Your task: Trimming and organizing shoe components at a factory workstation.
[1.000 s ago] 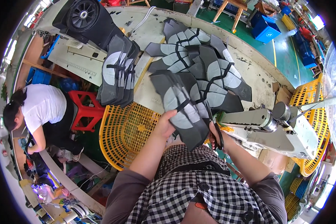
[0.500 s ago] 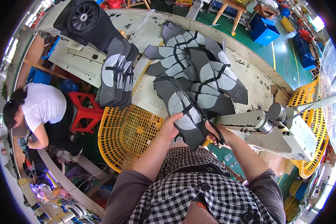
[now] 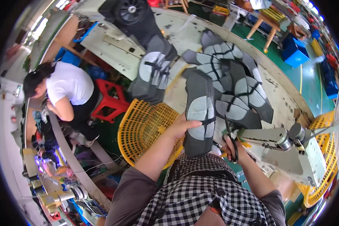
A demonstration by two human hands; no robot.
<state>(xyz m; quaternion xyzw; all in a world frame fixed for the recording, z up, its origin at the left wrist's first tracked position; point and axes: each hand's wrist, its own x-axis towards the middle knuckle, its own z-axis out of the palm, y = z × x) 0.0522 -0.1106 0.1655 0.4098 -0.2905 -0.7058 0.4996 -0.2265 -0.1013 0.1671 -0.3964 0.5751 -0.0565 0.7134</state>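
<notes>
A stack of dark and light grey fabric pieces [image 3: 200,105], crossed by a black strap, stands nearly upright in front of me. My left hand [image 3: 181,128] grips its left edge, thumb across the front by the strap. To the right of it, my right hand [image 3: 229,146] is closed on black-handled scissors [image 3: 234,147], whose blades point up and away, apart from the stack. Behind lies a pile of similar grey pieces [image 3: 248,92], joined by black strips. Another bundle of such pieces [image 3: 150,71] rests at the left, below the machine's black wheel.
A yellow plastic basket [image 3: 130,141] sits left of my left forearm. A sewing machine head [image 3: 267,137] is at the right, with another yellow basket [image 3: 326,145] past it. At the left a person in white [image 3: 71,84] bends beside a red stool [image 3: 113,101].
The stack in my left hand has come away from the pile and turned more upright. The scissors have moved off it to the right. The whole view has shifted too.
</notes>
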